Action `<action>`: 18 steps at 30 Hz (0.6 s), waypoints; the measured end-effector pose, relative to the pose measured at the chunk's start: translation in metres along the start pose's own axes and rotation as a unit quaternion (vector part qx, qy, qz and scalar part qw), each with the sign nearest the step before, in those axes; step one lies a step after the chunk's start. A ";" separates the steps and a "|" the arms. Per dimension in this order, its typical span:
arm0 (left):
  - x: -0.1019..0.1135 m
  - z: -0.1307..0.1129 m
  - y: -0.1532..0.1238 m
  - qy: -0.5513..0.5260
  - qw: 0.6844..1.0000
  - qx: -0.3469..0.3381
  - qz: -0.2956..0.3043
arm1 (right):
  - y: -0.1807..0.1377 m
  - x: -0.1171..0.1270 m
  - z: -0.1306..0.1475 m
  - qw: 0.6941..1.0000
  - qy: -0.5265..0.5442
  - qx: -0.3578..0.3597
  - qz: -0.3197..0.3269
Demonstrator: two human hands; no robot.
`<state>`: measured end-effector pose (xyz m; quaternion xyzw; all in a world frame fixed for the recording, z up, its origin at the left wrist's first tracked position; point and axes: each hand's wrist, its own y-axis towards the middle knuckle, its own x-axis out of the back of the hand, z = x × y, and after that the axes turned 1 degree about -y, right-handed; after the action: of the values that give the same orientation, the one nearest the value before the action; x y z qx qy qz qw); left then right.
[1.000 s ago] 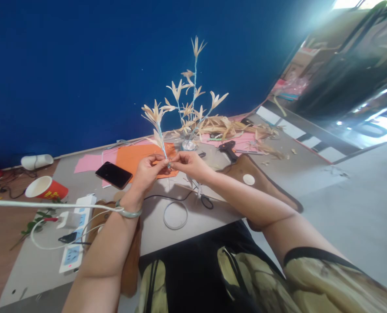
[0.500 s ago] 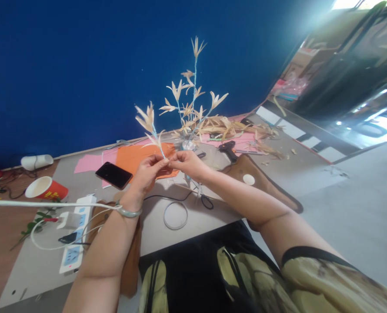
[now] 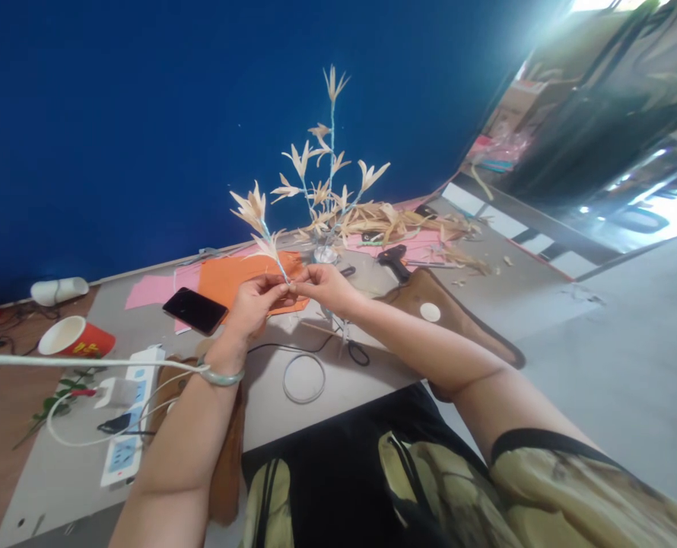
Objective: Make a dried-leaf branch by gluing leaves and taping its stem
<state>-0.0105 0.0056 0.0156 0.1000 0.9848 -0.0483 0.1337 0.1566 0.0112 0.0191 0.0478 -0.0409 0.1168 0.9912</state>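
Observation:
Between both hands stands a flower stem (image 3: 282, 269), wrapped in pale blue, with dried husk-like petals at its top and partway down. My left hand (image 3: 252, 304) pinches its lower end between thumb and fingertips. From the other side my right hand (image 3: 330, 291) pinches the same end, its fingertips meeting the left ones. Behind them rises a taller arrangement of similar husk flowers (image 3: 332, 164) on blue-wrapped stems. Its base, a clear container (image 3: 323, 253), is partly hidden by my right hand. An orange sheet (image 3: 224, 272) lies just beyond my left hand.
A black phone (image 3: 195, 310), a red paper cup (image 3: 79, 336) and a power strip (image 3: 127, 438) with cables are at left. Scissors (image 3: 357, 352) and a wire ring (image 3: 304, 378) lie nearer me. A glue gun (image 3: 394, 262) and dried husks (image 3: 395, 221) are at right.
The view has shifted slightly, so the scene sits a little further left. Both hands still pinch the stem's lower end, with almost no other visible movement.

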 end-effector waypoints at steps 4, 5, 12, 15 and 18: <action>-0.002 -0.003 -0.001 0.008 1.000 0.017 -0.012 | 0.000 0.002 -0.004 1.000 -0.003 0.001 -0.013; -0.003 -0.003 -0.002 0.010 1.000 0.019 -0.014 | 0.001 0.002 -0.005 1.000 -0.005 0.005 -0.010; -0.001 -0.003 -0.001 0.002 1.000 0.019 -0.024 | -0.014 0.014 -0.003 0.996 -0.065 0.054 0.028; 0.000 -0.004 -0.001 0.001 0.999 0.016 -0.046 | -0.031 0.038 0.001 0.975 -0.201 0.094 0.017; -0.001 -0.006 0.000 0.003 0.998 0.025 -0.062 | -0.043 0.084 0.000 0.946 -0.298 0.126 -0.025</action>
<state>-0.0111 0.0057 0.0222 0.0425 0.9879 -0.0809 0.1251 0.2478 -0.0118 0.0231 0.2061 -0.3184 0.0761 0.9221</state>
